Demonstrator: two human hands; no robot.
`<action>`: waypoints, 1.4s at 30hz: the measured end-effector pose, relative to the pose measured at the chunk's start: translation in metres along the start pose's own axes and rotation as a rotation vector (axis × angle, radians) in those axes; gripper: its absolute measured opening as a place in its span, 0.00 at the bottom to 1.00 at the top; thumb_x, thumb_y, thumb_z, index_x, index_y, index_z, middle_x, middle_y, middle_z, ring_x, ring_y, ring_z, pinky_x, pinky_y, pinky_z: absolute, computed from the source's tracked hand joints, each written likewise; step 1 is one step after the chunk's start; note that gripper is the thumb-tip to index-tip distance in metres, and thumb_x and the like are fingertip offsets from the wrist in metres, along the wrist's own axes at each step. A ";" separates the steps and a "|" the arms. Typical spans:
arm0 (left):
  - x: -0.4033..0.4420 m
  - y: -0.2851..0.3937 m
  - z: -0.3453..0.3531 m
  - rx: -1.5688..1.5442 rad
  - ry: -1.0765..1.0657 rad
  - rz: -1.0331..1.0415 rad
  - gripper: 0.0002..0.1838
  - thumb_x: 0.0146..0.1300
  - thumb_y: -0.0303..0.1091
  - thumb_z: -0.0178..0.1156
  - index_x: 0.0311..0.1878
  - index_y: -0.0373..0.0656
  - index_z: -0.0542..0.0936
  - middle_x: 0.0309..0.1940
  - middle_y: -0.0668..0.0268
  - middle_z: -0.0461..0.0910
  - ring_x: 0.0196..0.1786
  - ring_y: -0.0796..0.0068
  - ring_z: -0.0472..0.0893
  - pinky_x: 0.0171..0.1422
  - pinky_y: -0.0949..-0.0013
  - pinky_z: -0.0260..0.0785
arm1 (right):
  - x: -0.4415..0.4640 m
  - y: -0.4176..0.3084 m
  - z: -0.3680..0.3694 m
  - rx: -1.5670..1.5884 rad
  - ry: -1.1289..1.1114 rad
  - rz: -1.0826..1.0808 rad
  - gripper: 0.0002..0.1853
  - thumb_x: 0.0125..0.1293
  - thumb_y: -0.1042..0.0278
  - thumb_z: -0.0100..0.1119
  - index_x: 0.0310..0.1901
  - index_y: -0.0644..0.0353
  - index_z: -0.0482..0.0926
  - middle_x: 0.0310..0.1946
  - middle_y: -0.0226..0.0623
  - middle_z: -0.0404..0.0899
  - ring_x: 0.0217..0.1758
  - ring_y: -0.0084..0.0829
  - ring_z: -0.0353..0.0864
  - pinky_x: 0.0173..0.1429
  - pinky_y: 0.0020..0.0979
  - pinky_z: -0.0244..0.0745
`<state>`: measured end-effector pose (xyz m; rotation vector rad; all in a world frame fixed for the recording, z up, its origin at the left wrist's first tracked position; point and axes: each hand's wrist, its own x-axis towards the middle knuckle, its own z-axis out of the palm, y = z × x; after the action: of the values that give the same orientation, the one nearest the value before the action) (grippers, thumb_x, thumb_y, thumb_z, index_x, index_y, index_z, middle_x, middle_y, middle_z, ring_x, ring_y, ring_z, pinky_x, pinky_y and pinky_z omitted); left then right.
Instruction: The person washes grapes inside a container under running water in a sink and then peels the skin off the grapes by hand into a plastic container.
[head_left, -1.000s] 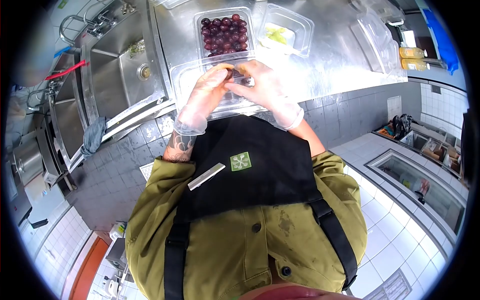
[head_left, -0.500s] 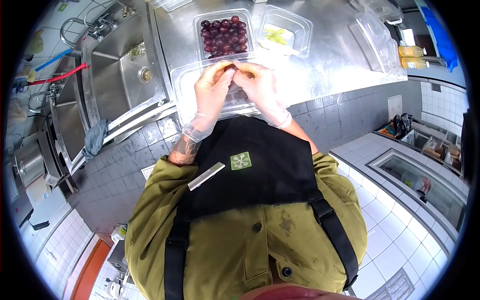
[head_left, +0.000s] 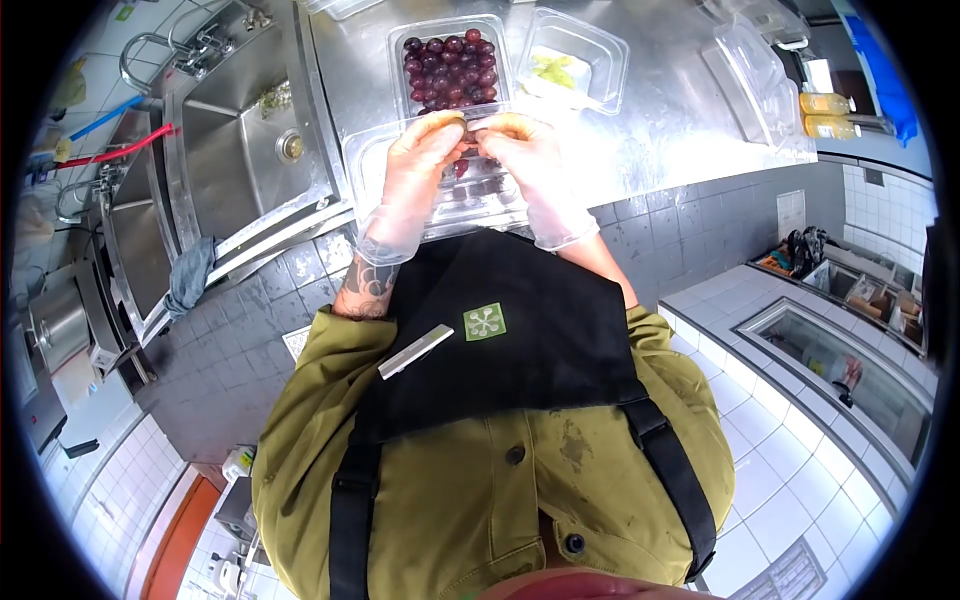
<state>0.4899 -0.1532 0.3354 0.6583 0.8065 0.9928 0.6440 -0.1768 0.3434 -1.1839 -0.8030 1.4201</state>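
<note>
Above a clear plastic tub point(head_left: 365, 165) near the counter's front edge, my two gloved hands meet at the fingertips. My left hand point(head_left: 424, 150) and my right hand point(head_left: 522, 155) pinch a small dark grape point(head_left: 470, 137) between them, mostly covered by the fingers. Just below, a dark red piece point(head_left: 460, 170) shows, apparently in the tub. Right behind stands another clear tub filled with dark red grapes point(head_left: 450, 72). To its right, a third clear tub point(head_left: 610, 62) contains some pale green pieces point(head_left: 553, 70).
A steel sink point(head_left: 235, 150) with a drain lies to the left, and a grey cloth point(head_left: 190, 278) hangs over its front edge. Clear plastic containers point(head_left: 748, 85) stand at the counter's right end, near yellow bottles point(head_left: 828, 115).
Both hands have tilted and shifted slightly, and their fingertips have drawn a little apart, showing the dark grape. A red piece beneath them has come into view.
</note>
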 end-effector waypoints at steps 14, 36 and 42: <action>0.001 0.000 -0.017 -0.392 -0.055 -0.266 0.15 0.65 0.30 0.55 0.53 0.35 0.73 0.46 0.56 0.77 0.47 0.70 0.78 0.53 0.71 0.71 | -0.012 -0.010 0.004 -0.749 0.112 -0.500 0.18 0.49 0.69 0.67 0.44 0.56 0.83 0.44 0.41 0.80 0.46 0.36 0.80 0.50 0.30 0.75; -0.028 -0.026 0.045 0.279 0.278 0.107 0.14 0.59 0.23 0.61 0.49 0.30 0.79 0.41 0.62 0.81 0.41 0.81 0.79 0.48 0.80 0.71 | 0.018 -0.012 -0.038 -0.524 -0.239 -0.152 0.09 0.50 0.75 0.66 0.35 0.62 0.84 0.29 0.35 0.83 0.29 0.19 0.80 0.35 0.21 0.75; -0.040 -0.027 0.052 0.513 0.281 0.147 0.14 0.58 0.23 0.62 0.48 0.34 0.80 0.38 0.64 0.82 0.39 0.81 0.80 0.44 0.79 0.72 | 0.018 -0.007 -0.059 -0.114 -0.411 0.151 0.11 0.51 0.76 0.65 0.38 0.65 0.83 0.29 0.34 0.83 0.32 0.18 0.80 0.36 0.20 0.75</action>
<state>0.5331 -0.2069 0.3541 1.0422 1.2969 1.0312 0.7035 -0.1652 0.3297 -1.0683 -1.1082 1.7954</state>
